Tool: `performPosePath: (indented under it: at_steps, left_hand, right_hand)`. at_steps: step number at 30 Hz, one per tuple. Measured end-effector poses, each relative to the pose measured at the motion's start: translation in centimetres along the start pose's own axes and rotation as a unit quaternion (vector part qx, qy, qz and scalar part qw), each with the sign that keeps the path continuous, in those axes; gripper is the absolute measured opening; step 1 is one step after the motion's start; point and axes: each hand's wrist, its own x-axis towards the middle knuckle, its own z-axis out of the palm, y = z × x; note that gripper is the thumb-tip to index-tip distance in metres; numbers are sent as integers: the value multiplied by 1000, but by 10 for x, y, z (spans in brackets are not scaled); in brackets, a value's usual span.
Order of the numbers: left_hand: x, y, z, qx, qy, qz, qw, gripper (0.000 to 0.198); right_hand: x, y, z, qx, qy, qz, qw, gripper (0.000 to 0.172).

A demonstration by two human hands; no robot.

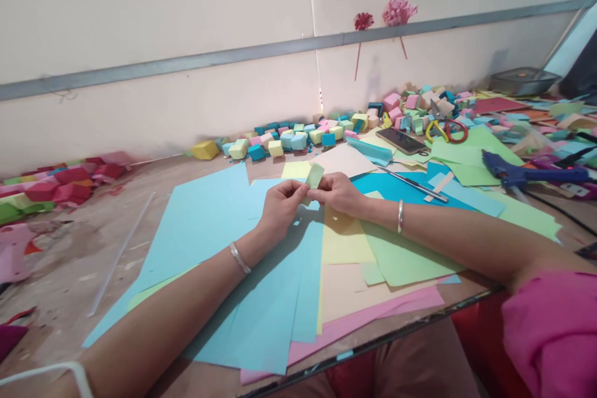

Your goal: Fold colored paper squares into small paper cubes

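My left hand (280, 205) and my right hand (338, 193) meet over the table's middle, both pinching a small light-green folded paper piece (314, 175) that sticks up between them. Each wrist carries a silver bangle. Under my hands lie spread sheets of coloured paper: large light-blue sheets (224, 249), yellow (342, 239), green (405, 255) and pink (373, 314) ones.
A row of small folded paper cubes (289, 140) runs along the wall. A phone (401, 140), scissors (445, 129), a blue glue gun (517, 171) and a pen-like tool (415, 185) lie at the right. Red and pink paper pieces (60, 186) pile at the left. Two paper flowers (382, 15) hang on the wall rail.
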Motion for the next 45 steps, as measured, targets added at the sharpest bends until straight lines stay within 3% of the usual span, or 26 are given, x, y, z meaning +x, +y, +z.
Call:
performPosePath:
  at_steps: [5,11,16,23,27,32,40,45]
  left_hand:
    - [1,-1,-2,-15,-20,-2,1000,29]
    - [3,-2,-4,12,-20,-1,1000,25]
    - [4,-4,-5,21,-19,-1,1000,25]
    - [5,-8,-6,28,-31,-30,999,33]
    - [5,-9,-6,-6,-31,-67,997,31]
    - [7,-9,-11,18,-15,-30,999,24]
    - [7,-6,-12,-94,-139,-130,977,41]
    - [7,-4,-11,-76,-141,-96,982,52]
  right_hand:
    - [2,0,-3,52,-32,6,998,32]
    - [3,-3,-6,31,74,4,997,31]
    - [4,-4,-9,52,64,4,997,33]
    - [9,-2,-14,29,122,-27,992,28]
    - [10,0,-13,15,119,-39,992,25]
    - [10,3,-13,-22,90,-79,993,16]
    - [9,4,-15,11,113,-106,988,18]
    - [10,3,-16,-23,126,-87,988,41]
